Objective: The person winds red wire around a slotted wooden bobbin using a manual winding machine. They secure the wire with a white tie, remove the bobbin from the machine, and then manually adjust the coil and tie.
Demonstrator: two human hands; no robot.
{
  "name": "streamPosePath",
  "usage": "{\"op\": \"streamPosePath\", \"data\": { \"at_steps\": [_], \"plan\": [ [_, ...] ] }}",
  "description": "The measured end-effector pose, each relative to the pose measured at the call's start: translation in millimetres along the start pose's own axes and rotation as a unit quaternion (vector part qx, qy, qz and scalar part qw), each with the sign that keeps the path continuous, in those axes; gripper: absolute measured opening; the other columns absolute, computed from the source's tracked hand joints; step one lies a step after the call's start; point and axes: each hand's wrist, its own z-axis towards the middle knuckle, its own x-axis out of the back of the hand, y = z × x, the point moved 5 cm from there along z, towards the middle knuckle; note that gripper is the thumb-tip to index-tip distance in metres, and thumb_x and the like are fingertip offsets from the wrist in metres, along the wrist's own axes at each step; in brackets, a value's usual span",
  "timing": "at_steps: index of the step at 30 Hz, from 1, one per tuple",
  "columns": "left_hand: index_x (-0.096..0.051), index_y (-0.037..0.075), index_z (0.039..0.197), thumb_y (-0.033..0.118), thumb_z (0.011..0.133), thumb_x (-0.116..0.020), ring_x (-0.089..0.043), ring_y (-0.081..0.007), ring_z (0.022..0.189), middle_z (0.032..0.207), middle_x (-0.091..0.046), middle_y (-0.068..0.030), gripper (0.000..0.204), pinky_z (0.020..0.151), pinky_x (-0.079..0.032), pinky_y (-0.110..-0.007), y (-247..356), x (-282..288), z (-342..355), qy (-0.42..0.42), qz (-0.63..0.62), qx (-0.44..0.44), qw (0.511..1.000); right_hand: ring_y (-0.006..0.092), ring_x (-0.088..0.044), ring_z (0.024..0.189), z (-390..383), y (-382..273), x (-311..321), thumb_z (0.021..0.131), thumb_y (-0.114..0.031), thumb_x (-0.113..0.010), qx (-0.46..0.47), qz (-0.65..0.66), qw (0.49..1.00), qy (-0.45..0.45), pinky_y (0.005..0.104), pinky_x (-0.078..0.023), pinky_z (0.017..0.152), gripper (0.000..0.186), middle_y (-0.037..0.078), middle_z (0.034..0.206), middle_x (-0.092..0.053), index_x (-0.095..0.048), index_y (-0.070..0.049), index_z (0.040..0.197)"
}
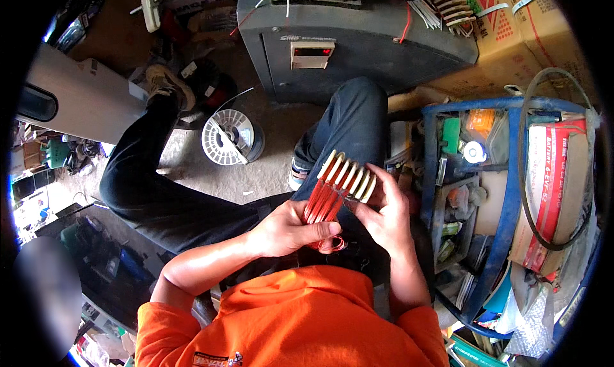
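Observation:
Over my lap I hold a set of red wire coils wound on a row of cream-coloured plastic formers. My left hand is closed round the lower part of the coils, its thumb lying across the red wire. Loose wire loops stick out below that thumb. The fingers of my right hand grip the right end of the formers, thumb underneath and fingertips on the upper edge. A dark strand or tie crosses the coils near the right thumb.
Ahead stands a dark grey machine with a red-lit display; more cream formers lie on top. A white wire spool sits on the floor. At right, a blue metal rack holds a red-and-white carton and clutter.

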Motion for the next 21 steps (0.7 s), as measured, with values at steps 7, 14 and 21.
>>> {"op": "streamPosePath", "data": {
  "at_steps": [7,14,21],
  "plan": [
    [-0.06,0.003,0.097,0.028,0.094,-0.06,-0.06,-0.0077,0.069,0.075,-0.064,-0.0028,0.026,0.066,-0.047,-0.024,-11,4,-3,0.01,0.037,0.017,0.999,0.0209,-0.063,0.102,-4,2,3,0.078,0.007,-0.067,0.015,-0.129,0.992,0.0,0.0311,-0.052,0.086,0.058,0.015,0.115,-0.061,-0.044,0.002,0.131],
    [-0.061,0.007,0.091,0.029,0.095,-0.059,-0.053,-0.0056,0.063,0.067,-0.062,0.0003,0.023,0.062,-0.041,-0.022,-15,-2,5,0.018,0.046,0.008,0.999,0.0312,-0.063,0.094,-4,-8,4,0.074,0.01,-0.062,0.176,-0.275,0.945,0.025,0.0341,-0.052,0.08,0.059,0.021,0.111,-0.056,-0.045,0.002,0.13],
    [-0.06,0.004,0.1,0.031,0.094,-0.059,-0.059,-0.0094,0.066,0.078,-0.067,-0.0054,0.027,0.062,-0.048,-0.022,-20,0,10,0.017,0.026,0.016,0.999,0.0221,-0.058,0.11,-11,28,1,0.082,-0.005,-0.072,-0.018,0.08,0.996,-0.043,0.0345,-0.049,0.094,0.067,0.016,0.121,-0.056,-0.033,0.003,0.136]
  ]
}}
